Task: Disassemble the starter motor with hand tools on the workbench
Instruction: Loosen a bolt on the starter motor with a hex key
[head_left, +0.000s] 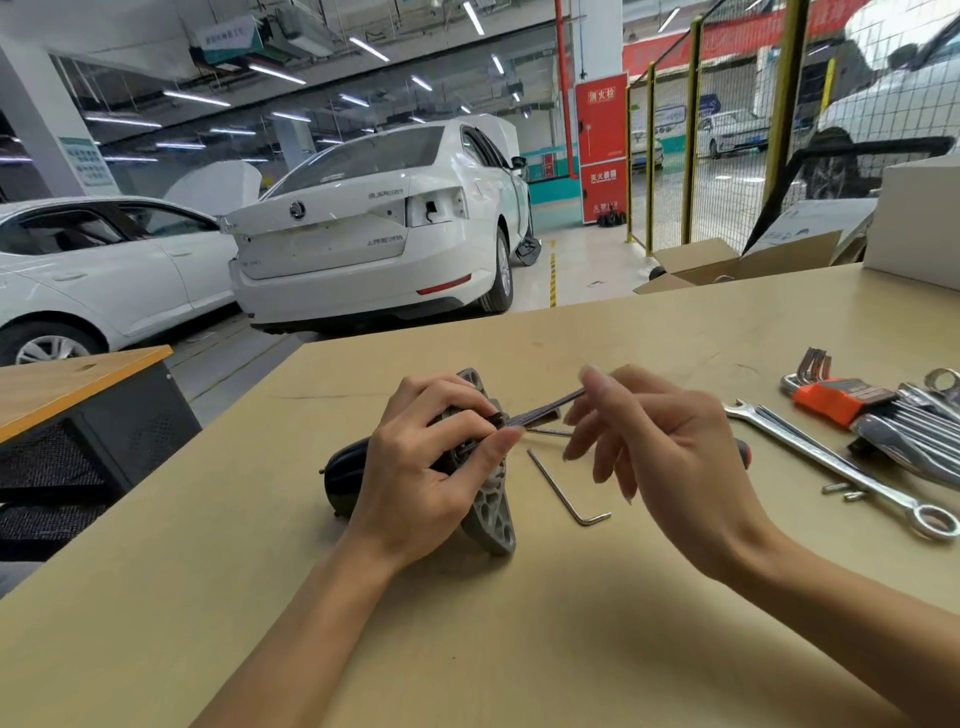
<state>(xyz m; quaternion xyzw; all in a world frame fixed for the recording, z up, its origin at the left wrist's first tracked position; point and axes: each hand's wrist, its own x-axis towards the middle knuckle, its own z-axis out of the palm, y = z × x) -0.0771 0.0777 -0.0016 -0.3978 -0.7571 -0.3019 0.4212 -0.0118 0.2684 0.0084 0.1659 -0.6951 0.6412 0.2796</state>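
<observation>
The starter motor (415, 478) lies on the tan surface (519, 623) just left of centre, its dark round body pointing left and its grey ribbed mounting flange (491, 514) facing right, towards the tools. The left hand (421, 467) is curled over the flange end, fingers wrapped round the housing and thumb pressed near a fastener, pinning the motor down. A thin hex key (545, 410) runs from that fastener up and to the right, so its long axis slants away from the left hand and straight towards the right hand (649, 447). The right hand is the nearer one to the key's free end: its thumb and forefinger pinch the tip, while the other fingers hang loose and slightly spread.

The coming turn depends on that line, since the key must stay seated in the socket while the right hand swings its outer end.

The fastener itself is hidden beneath the left fingers, so whether the key is fully engaged is hard to say; it appears to be. A second L-shaped hex key (569, 491) lies loose between the hands. Behind the right hand a dark handle with a red band (744, 453) peeks out, probably a screwdriver. Further right lie a combination wrench (831, 462), two small pins (844, 491) and an orange hex key holder (831, 397).
</observation>
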